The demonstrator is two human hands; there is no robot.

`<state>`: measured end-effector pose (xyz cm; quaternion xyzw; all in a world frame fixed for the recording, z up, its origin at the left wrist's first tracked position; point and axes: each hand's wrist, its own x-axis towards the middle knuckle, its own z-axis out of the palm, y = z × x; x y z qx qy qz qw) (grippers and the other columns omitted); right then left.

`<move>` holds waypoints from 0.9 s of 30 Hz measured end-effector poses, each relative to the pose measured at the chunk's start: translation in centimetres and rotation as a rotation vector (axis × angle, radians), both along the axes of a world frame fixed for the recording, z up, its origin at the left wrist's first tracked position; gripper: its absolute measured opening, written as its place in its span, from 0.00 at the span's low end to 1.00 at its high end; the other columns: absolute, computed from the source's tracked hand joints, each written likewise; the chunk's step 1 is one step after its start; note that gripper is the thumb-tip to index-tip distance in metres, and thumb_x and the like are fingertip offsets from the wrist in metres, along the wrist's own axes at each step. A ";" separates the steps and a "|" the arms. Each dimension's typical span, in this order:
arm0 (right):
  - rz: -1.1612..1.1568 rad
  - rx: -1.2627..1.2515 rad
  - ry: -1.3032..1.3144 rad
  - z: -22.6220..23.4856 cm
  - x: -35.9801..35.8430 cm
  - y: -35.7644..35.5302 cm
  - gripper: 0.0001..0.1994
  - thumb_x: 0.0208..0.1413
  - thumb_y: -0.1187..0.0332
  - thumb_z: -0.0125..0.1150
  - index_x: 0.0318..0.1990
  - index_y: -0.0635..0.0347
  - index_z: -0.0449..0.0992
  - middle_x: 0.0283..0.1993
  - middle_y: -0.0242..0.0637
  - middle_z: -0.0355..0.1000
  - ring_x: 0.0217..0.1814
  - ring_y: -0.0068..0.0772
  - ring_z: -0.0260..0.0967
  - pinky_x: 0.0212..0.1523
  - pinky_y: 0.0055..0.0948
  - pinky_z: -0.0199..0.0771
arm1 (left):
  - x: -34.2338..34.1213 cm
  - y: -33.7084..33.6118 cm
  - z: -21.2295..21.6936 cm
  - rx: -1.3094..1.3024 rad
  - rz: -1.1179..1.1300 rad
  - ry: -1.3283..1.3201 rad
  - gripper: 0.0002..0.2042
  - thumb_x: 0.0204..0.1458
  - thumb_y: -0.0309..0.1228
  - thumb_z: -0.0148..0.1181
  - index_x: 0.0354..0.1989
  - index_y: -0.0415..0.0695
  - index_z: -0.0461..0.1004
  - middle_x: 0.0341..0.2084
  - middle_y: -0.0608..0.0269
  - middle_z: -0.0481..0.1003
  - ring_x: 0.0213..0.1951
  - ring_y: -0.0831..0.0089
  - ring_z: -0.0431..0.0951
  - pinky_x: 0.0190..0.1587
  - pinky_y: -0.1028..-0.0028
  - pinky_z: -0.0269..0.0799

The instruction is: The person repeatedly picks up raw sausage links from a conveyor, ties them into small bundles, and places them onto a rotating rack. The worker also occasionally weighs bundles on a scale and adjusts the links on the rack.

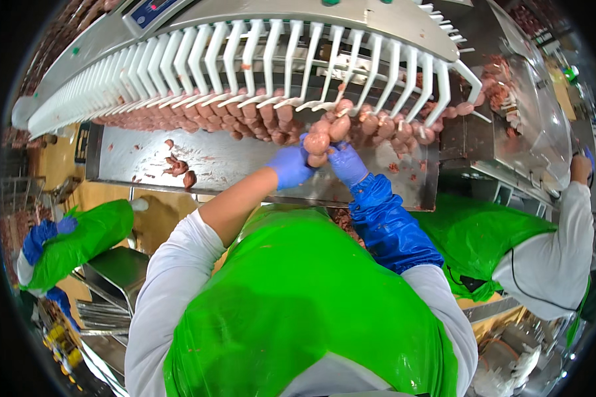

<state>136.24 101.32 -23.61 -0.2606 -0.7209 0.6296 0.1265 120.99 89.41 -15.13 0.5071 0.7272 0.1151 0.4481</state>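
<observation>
Both of my hands wear thin blue-violet gloves and meet at a bunch of pale pink sausage links (318,139). My left hand (290,168) is closed on the left side of the bunch, its fingertips partly hidden behind the links. On the other side, my right hand (348,165) grips the links with bent fingers. The bunch sits just below a row of white plastic hooks (269,56). Many more sausage links (245,118) hang in loops from those hooks, to the left and right of my hands.
Beneath the hooks runs a metal tray (228,167) with meat scraps (177,167) on it. A metal machine housing (377,14) rises behind the hooks. Co-workers in green aprons stand to the right (487,231) and far left (89,235). A metal cart (116,271) stands at left.
</observation>
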 end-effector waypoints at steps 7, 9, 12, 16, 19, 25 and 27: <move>-0.843 0.414 0.209 -3.5 10.7 4.2 0.10 0.58 0.75 0.61 0.47 0.63 0.74 0.45 0.35 0.74 0.47 0.29 0.70 0.49 0.34 0.71 | -5.6 -5.4 -4.8 0.305 0.073 0.079 0.27 0.58 0.42 0.57 0.65 0.48 0.64 0.57 0.49 0.71 0.53 0.54 0.77 0.53 0.65 0.74; -0.977 0.555 0.284 0.9 10.4 5.4 0.12 0.58 0.74 0.62 0.49 0.63 0.73 0.44 0.36 0.72 0.47 0.30 0.69 0.49 0.35 0.70 | -6.6 -6.7 -6.1 0.258 0.154 -0.068 0.26 0.59 0.40 0.57 0.65 0.46 0.64 0.58 0.50 0.71 0.54 0.55 0.76 0.55 0.64 0.72; -0.793 0.431 0.353 3.1 9.8 6.6 0.13 0.59 0.70 0.62 0.50 0.64 0.72 0.44 0.38 0.72 0.47 0.31 0.69 0.48 0.37 0.70 | -6.4 -6.0 -6.4 0.240 0.140 -0.149 0.25 0.60 0.38 0.56 0.64 0.45 0.65 0.58 0.51 0.72 0.55 0.58 0.76 0.56 0.65 0.72; -0.647 0.337 0.217 -3.5 11.4 6.6 0.14 0.60 0.67 0.61 0.50 0.65 0.72 0.41 0.42 0.71 0.43 0.35 0.71 0.44 0.38 0.71 | -5.8 -4.7 -5.2 0.194 0.108 -0.250 0.24 0.61 0.37 0.56 0.65 0.44 0.65 0.57 0.52 0.73 0.55 0.62 0.76 0.57 0.67 0.71; -0.634 0.470 0.077 -5.7 12.6 6.2 0.16 0.58 0.66 0.64 0.49 0.65 0.72 0.40 0.44 0.72 0.41 0.36 0.72 0.41 0.39 0.72 | -6.1 -5.5 -3.9 0.211 0.124 -0.279 0.23 0.61 0.36 0.56 0.64 0.43 0.66 0.57 0.52 0.74 0.55 0.64 0.75 0.57 0.68 0.70; -1.010 0.763 0.329 3.6 14.3 11.3 0.24 0.45 0.70 0.72 0.51 0.64 0.73 0.42 0.45 0.74 0.45 0.38 0.74 0.47 0.38 0.73 | -9.6 -10.6 -5.5 0.220 0.281 -0.254 0.20 0.62 0.34 0.56 0.60 0.40 0.70 0.49 0.57 0.76 0.49 0.71 0.75 0.53 0.73 0.70; -1.054 0.808 0.268 2.8 15.1 13.4 0.23 0.46 0.70 0.71 0.51 0.64 0.74 0.42 0.45 0.74 0.46 0.40 0.74 0.48 0.38 0.73 | -10.0 -10.9 -5.4 0.225 0.276 -0.265 0.19 0.62 0.33 0.56 0.60 0.40 0.70 0.48 0.59 0.76 0.47 0.73 0.75 0.52 0.74 0.70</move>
